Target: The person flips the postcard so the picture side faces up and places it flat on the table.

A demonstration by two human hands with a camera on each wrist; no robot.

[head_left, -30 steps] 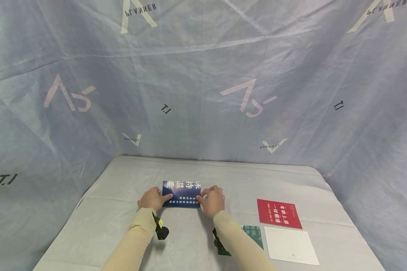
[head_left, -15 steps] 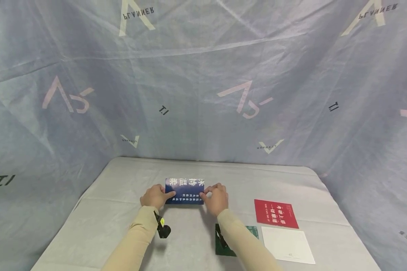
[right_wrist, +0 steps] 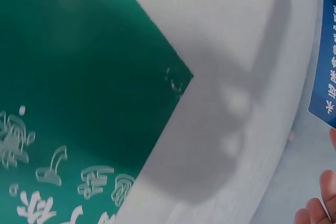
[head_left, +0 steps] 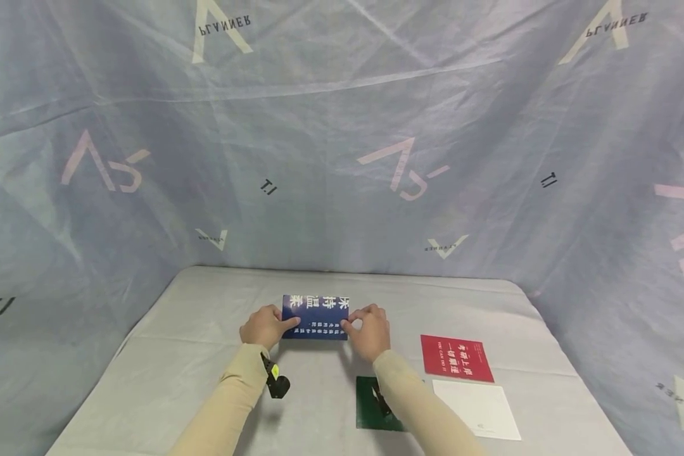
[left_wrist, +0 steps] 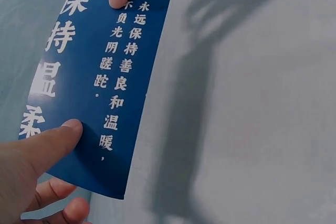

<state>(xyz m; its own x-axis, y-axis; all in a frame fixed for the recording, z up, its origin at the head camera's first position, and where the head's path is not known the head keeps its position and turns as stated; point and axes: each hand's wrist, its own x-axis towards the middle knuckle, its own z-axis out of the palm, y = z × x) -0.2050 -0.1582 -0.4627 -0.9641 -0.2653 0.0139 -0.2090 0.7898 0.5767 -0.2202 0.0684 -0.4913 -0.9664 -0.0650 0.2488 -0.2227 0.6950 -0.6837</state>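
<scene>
A dark blue card (head_left: 313,316) with white Chinese characters is held up off the table between both hands, casting a shadow on the cloth. My left hand (head_left: 264,327) pinches its left edge, thumb on the printed face and fingers behind, as the left wrist view shows with the thumb (left_wrist: 60,140). On the opposite edge, my right hand (head_left: 368,332) pinches the card between thumb and fingers. In the right wrist view only a corner of the blue card (right_wrist: 324,77) and some fingertips (right_wrist: 328,184) appear at the right edge.
A green card (head_left: 370,405) lies on the cloth-covered table, partly under the right forearm. To its right lie a red card (head_left: 457,358) and a white card (head_left: 479,408). A grey printed curtain (head_left: 319,158) hangs behind the table (head_left: 205,367).
Both hands have raised the blue card slightly and shifted a little to the right with it. The head view has also turned slightly, and more of the green card's left side shows.
</scene>
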